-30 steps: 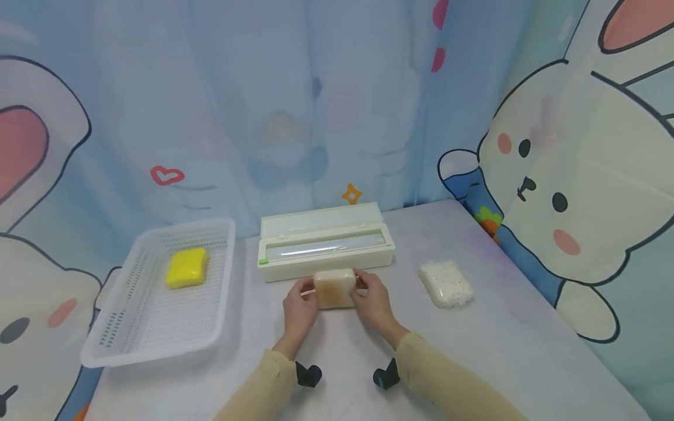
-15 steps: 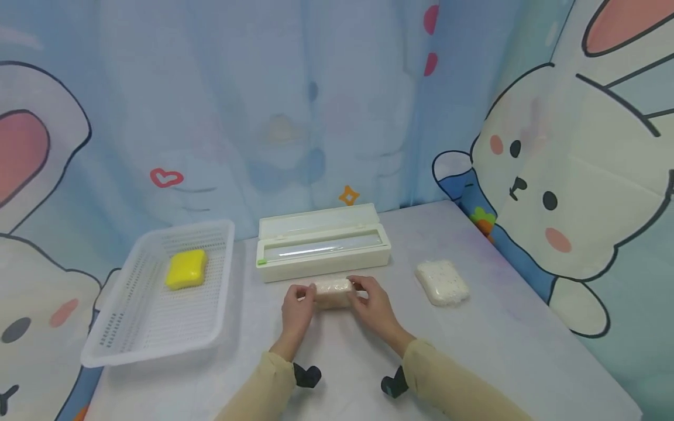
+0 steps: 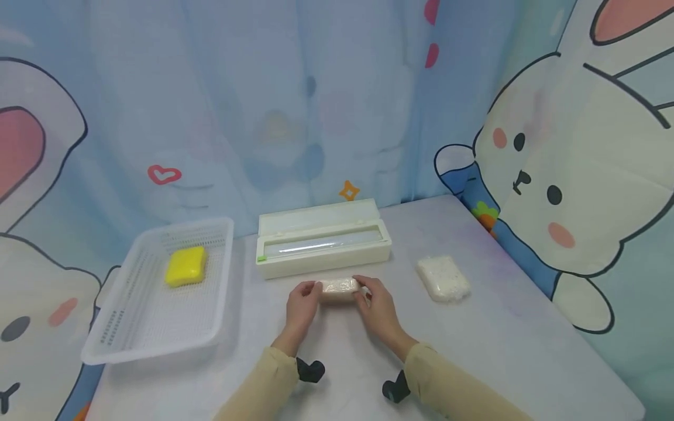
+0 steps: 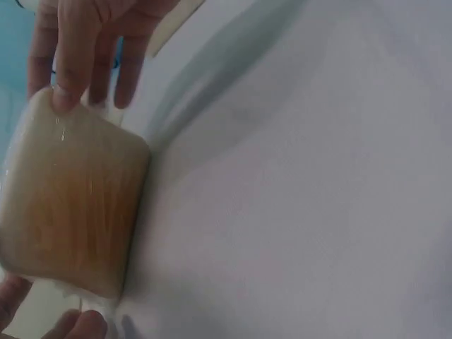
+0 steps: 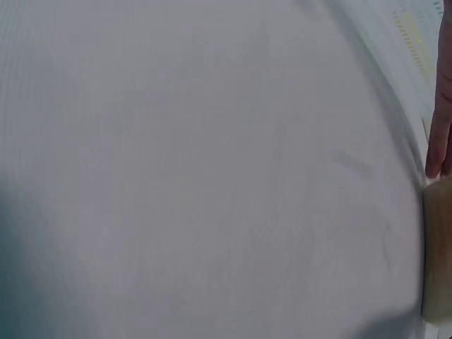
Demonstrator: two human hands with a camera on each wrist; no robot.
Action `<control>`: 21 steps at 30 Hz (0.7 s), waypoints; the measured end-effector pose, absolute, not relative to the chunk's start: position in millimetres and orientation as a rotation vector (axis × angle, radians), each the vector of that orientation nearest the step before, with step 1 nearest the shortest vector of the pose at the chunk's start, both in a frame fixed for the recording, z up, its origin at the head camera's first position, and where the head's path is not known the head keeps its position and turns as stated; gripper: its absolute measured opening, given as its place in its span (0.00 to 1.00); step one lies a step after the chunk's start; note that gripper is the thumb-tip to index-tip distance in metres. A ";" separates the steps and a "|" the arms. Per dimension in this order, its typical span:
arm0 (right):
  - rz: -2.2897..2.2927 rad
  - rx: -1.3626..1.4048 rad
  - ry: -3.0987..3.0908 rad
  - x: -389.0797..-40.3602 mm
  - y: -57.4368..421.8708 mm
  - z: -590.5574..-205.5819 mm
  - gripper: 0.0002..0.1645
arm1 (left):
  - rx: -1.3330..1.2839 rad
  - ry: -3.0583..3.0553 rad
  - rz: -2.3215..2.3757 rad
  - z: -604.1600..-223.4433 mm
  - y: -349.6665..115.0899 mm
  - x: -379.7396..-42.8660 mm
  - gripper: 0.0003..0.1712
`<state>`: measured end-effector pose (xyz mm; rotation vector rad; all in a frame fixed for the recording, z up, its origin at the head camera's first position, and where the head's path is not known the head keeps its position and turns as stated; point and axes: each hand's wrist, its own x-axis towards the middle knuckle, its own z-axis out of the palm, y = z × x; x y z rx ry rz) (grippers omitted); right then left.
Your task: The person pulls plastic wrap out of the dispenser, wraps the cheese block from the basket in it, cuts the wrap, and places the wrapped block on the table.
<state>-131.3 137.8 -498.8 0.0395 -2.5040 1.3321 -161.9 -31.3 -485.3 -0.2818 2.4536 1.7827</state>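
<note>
Between both hands stands a pale bread-like block [image 3: 339, 287] wrapped in clear film, its glossy narrow side uppermost. The left wrist view shows the browned broad face of this block [image 4: 78, 205] turned to the wearer, its lower edge close to the table. My left hand [image 3: 302, 310] pinches the block's left end, thumb on the near face and fingers behind. At the other end my right hand [image 3: 379, 310] holds it with thumb and fingers. In the right wrist view only part of the block [image 5: 439, 254] and the left hand's fingers [image 5: 439, 141] show.
Just behind the hands sits a white cling film dispenser [image 3: 326, 257], lid raised. To the left is a white perforated basket [image 3: 223, 292] with a yellow block [image 3: 186, 266] inside. A speckled white block [image 3: 443, 279] in film lies at right. A printed curtain [image 3: 263, 117] hangs behind.
The block has been tipped upright between my hands, so its browned face has turned out of the head view and the narrow side shows. Both hands keep their hold.
</note>
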 end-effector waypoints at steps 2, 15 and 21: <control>1.441 -0.073 -2.528 -131.2 134.8 -495.0 0.22 | -0.295 2.416 1.784 -482.2 -28.8 -161.7 0.25; 1.742 -0.183 -2.543 -136.0 130.7 -483.7 0.32 | -0.206 2.337 1.877 -486.3 -34.3 -167.3 0.33; 1.555 -0.179 -2.713 -112.2 124.7 -489.8 0.41 | 0.027 2.447 1.704 -494.0 -39.4 -175.4 0.34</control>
